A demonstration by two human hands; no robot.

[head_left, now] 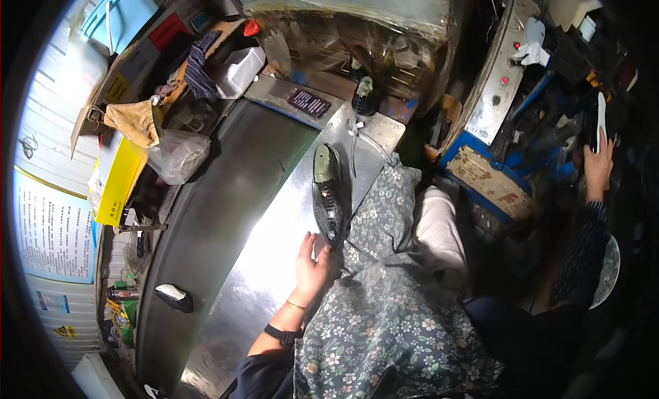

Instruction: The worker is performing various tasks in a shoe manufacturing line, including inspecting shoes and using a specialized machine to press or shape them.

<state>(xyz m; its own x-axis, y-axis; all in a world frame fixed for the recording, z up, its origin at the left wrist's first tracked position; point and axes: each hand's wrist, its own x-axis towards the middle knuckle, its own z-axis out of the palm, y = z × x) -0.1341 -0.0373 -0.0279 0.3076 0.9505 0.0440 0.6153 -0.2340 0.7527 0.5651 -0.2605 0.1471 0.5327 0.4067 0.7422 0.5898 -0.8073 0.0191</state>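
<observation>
A black lace-up shoe (329,205) lies on the shiny metal tabletop (250,258), with a smooth green form in its opening. Its toe points toward me. Beside that toe is my left hand (312,267), fingers apart; a fingertip seems to touch the shoe. Far out to the right, my right hand (598,167) has its fingers on the lower end of a dark thing with a long white strip (601,114); shadow hides its kind. A second dark shoe with a green form (364,96) stands at the table's far end.
Left of the tabletop runs a dark conveyor belt (226,186) carrying a black-and-white shoe (174,298). A dark phone-like slab (309,102) rests on the far ledge. Shelves with a plastic bag (180,156) line the left. A machine panel (495,90) stands at right.
</observation>
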